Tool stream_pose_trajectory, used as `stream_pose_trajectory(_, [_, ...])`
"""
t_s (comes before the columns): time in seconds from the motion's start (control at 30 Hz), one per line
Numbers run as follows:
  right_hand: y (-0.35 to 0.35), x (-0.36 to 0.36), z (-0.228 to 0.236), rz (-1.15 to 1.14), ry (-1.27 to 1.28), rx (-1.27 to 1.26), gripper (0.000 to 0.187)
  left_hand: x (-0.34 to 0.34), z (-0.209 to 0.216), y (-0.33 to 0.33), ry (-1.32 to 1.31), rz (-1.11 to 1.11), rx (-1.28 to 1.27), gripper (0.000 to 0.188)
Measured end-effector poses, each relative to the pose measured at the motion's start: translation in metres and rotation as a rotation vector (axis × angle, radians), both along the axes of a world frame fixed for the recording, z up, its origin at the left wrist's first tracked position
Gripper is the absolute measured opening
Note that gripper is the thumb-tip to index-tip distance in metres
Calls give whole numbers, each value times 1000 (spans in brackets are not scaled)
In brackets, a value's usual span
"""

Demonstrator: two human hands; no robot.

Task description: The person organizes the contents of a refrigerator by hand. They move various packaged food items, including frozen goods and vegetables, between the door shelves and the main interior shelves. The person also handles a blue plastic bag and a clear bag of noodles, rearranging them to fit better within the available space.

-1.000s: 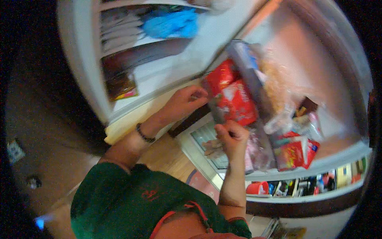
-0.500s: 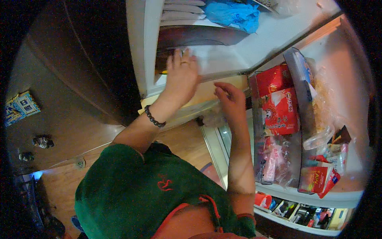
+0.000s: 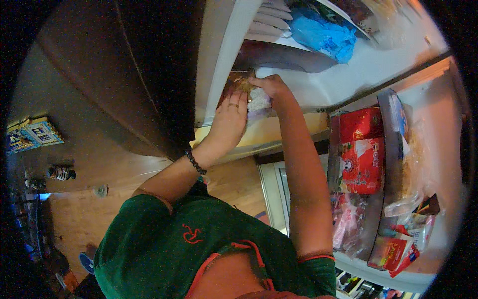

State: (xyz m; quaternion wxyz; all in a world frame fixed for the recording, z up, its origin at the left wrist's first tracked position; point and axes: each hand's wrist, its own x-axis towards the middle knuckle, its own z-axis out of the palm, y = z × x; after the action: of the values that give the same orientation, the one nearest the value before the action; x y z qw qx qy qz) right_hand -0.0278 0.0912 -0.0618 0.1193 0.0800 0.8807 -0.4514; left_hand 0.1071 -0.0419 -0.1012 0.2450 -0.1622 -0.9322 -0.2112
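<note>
Both my hands reach into the lower part of an open fridge [image 3: 298,84]. A plastic-looking package [image 3: 258,102] lies there, with white, grainy-looking contents on one side and a brownish part on the other; its kind is not clear. My left hand [image 3: 230,118], with a ring and a dark beaded bracelet, rests its outstretched fingers against the package's near left side. From the right, my right hand [image 3: 275,89] grips the package's upper right edge, its fingers bent and partly hidden. A dark translucent drawer front or shelf edge [image 3: 284,56] lies just beyond them.
Above are a crumpled blue plastic bag [image 3: 323,35] and a stack of pale packets [image 3: 269,20]. The open door [image 3: 438,164] at right carries bins with red packages [image 3: 362,164] and a pink bag [image 3: 346,219]. A dark door panel [image 3: 154,70] stands at left.
My right hand has moved from outside the compartment up and inward to the package. My left hand has shifted onto it too. The package now shows, and the whole view has swung.
</note>
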Motion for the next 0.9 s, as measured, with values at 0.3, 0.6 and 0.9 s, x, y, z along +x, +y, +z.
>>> stream_pose_trajectory(0.3, [-6,2,-7,307,251,414,57,5,2,4,-59,1,103,80])
stream_pose_trajectory(0.6, [-12,32,25,2,-205,-237,51,21,16,4,-123,-27,287,79])
stream_pose_trajectory(0.9, [0,21,0,303,150,125,57,32,7,8,-42,-20,178,58])
